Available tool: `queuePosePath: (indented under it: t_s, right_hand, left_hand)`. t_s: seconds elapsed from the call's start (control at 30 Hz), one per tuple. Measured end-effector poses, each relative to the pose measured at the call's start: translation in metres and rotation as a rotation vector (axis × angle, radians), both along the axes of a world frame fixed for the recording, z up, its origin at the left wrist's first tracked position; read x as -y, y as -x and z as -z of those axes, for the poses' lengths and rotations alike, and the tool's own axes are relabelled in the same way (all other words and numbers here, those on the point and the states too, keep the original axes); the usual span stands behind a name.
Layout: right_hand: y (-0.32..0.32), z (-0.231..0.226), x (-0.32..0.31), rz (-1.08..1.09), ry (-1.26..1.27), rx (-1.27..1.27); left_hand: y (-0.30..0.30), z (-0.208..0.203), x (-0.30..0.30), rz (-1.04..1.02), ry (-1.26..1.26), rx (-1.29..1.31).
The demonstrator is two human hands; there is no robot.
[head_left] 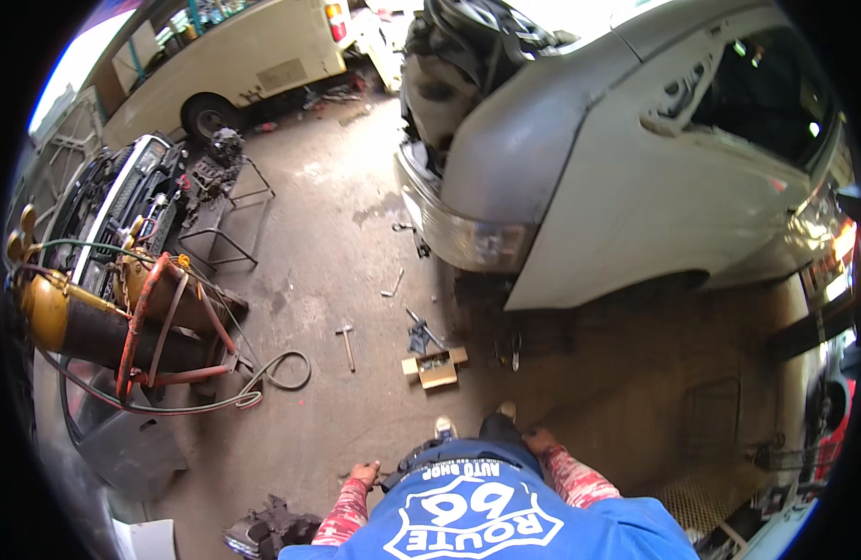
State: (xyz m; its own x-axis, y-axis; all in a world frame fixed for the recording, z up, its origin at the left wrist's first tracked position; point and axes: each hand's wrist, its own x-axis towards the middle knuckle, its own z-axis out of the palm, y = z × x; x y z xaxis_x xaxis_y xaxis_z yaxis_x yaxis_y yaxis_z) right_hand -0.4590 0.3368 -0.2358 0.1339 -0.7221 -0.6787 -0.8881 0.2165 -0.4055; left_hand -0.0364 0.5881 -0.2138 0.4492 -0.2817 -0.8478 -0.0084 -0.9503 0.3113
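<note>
Lower centre of the frame: one left hand [364, 473], one right hand [540, 441], flanking a blue shirt [482, 515]; I cannot tell whether either grips anything. Below the frame's middle I list one open cardboard box [439, 377], one hammer [349, 350] to its left. Upper right: one grey vehicle [626, 205].
</note>
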Motion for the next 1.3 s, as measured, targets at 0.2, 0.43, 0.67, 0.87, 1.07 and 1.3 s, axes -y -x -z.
queuePosePath:
  t_s: [0.2, 0.43, 0.67, 0.87, 1.07, 1.3]
  right_hand:
    - [-0.012, -0.007, 0.05, -0.086, 0.009, 0.023]
    - [-0.035, 0.006, 0.104, -0.208, 0.14, 0.124]
    - [-0.016, 0.001, 0.114, -0.061, -0.092, 0.234]
    - [0.007, -0.011, 0.132, 0.106, -0.219, 0.258]
    - [0.019, -0.011, 0.148, -0.089, -0.14, 0.13]
    - [0.021, 0.021, 0.119, 0.314, -0.132, 0.43]
  left_hand:
    - [0.01, 0.033, 0.006, -0.228, 0.135, -0.086]
    - [0.039, 0.006, 0.013, -0.15, 0.02, -0.075]
    - [0.059, -0.04, 0.031, -0.191, -0.024, -0.05]
    - [0.067, -0.037, 0.048, -0.199, 0.035, -0.012]
    - [0.074, -0.026, 0.049, -0.105, 0.052, 0.038]
    - [0.046, -0.015, 0.045, 0.027, -0.049, -0.002]
